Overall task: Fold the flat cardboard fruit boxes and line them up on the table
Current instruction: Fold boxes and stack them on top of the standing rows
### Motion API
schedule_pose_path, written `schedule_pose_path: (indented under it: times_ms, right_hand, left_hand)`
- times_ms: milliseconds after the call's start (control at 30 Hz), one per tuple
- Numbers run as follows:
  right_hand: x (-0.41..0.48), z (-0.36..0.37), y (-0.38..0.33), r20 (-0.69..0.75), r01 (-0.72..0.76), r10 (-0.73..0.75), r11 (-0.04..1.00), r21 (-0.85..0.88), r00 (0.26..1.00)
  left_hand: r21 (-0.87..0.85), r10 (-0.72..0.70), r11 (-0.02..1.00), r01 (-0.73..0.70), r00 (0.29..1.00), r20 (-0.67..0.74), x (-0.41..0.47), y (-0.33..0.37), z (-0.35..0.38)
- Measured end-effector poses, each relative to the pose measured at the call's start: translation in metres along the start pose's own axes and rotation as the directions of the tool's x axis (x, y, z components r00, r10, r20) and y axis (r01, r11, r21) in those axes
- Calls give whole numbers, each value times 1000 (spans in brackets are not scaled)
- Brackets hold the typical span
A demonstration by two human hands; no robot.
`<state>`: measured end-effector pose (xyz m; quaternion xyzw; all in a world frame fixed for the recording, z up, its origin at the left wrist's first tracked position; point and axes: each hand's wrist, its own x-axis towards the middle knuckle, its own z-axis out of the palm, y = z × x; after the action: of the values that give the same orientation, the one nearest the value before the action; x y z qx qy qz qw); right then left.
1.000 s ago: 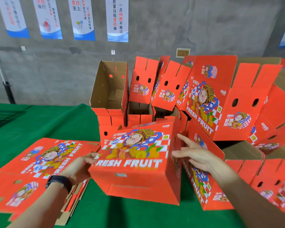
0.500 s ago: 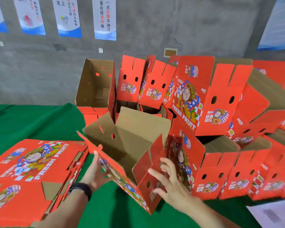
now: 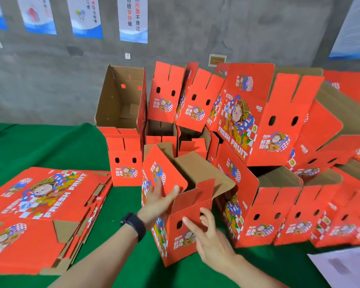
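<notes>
The half-erected red printed cardboard fruit box (image 3: 175,244) stands tilted near the green-clothed table's (image 3: 50,146) front edge, its open mouth leaning toward the back, with the left hand (image 3: 160,202) flat on its left side and the right hand (image 3: 210,238) spread against its near end.

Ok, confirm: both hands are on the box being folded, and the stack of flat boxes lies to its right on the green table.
No: the head view shows the stack of flat boxes to the left of the box being folded. The left hand and right hand are both on that box, on the green table.
</notes>
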<state>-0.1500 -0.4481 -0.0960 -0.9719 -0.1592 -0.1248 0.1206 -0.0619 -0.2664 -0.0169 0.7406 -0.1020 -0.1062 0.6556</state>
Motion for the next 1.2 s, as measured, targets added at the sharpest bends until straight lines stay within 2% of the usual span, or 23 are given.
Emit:
schedule_pose_path:
  times_ms: [67, 133, 167, 200, 233, 267, 300, 333, 367, 400, 433, 467, 500, 533, 600, 667, 733, 800, 900, 1000, 1100, 1200]
  right_hand:
    - [-2, 1, -10, -111, 75, -86, 992, -98, 990]
    - [1, 1, -13, -260, 151, -188, 976, -156, 947]
    - [3, -1, -14, -314, 155, -199, 975, -158, 928]
    - [6, -3, -15, -353, 116, -154, 985, -127, 923]
    - [10, -6, -15, -392, 33, -46, 999, -41, 919]
    - [13, -8, -14, -417, -95, 130, 990, 104, 900]
    - [18, -10, -12, -370, -233, 339, 924, 304, 865]
    - [22, -12, -10, -265, -354, 516, 804, 479, 814]
    - [26, -13, -6, -152, -436, 619, 686, 582, 771]
    - [29, -13, -2, -34, -477, 655, 584, 657, 755]
    - [31, -12, 1, 75, -480, 632, 500, 720, 772]
    - [33, -14, 3, 167, -454, 557, 428, 782, 813]
    - [35, -15, 1, 180, -388, 456, 417, 822, 872]
    - [37, -18, -1, 144, -307, 356, 460, 833, 923]
    - [42, -24, -5, 39, -201, 264, 623, 756, 964]
    - [49, -32, -3, -55, -184, 300, 706, 684, 952]
    - [52, -42, 8, -76, -205, 332, 729, 653, 940]
    - [52, -53, 19, -130, -225, 388, 740, 634, 912]
    - [45, -66, 36, -291, -228, 469, 773, 592, 834]
    - [34, -68, 44, -372, -197, 409, 848, 493, 833]
    - [27, -68, 51, -519, -128, 284, 940, 317, 806]
    - [32, -78, 57, -537, -205, 320, 943, 264, 781]
  left_hand:
    - [217, 33, 976, -37, 999, 19, -5, -3, 2]
    - [277, 65, 959, -66, 998, 14, -8, -14, 0]
    - [263, 86, 962, -73, 996, -35, -10, -20, -3]
    - [234, 98, 970, -71, 989, -106, -11, -27, -7]
    - [207, 88, 977, -52, 982, -167, -11, -32, -12]
    - [195, 60, 981, -22, 979, -192, -12, -37, -17]
    - [191, 36, 982, -1, 983, -181, -13, -41, -21]
    - [191, 10, 981, 21, 987, -160, -13, -44, -24]
    - [184, -19, 982, 46, 989, -144, -14, -46, -26]
    - [171, -42, 983, 66, 990, -138, -15, -47, -28]
    - [152, -56, 986, 75, 990, -131, -16, -46, -30]
    - [121, -58, 990, 72, 992, -114, -17, -44, -31]
    - [80, -55, 995, 61, 995, -83, -17, -42, -32]
    - [40, -49, 998, 51, 998, -44, -17, -40, -33]
    - [-4, -32, 999, 33, 998, 44, -17, -35, -35]
    - [-65, -29, 997, 39, 990, 140, -17, -29, -35]
    - [-157, -41, 984, 84, 965, 258, -15, -23, -34]
    - [-109, -53, 989, 104, 918, 392, -9, -22, -31]
    - [89, -62, 996, 13, 814, 578, 3, -19, -17]
    - [280, 6, 945, -169, 865, 501, 20, -18, 7]
    - [290, 67, 934, -210, 898, 435, 36, -16, 26]
    - [349, 111, 907, -234, 934, 338, 48, -19, 47]
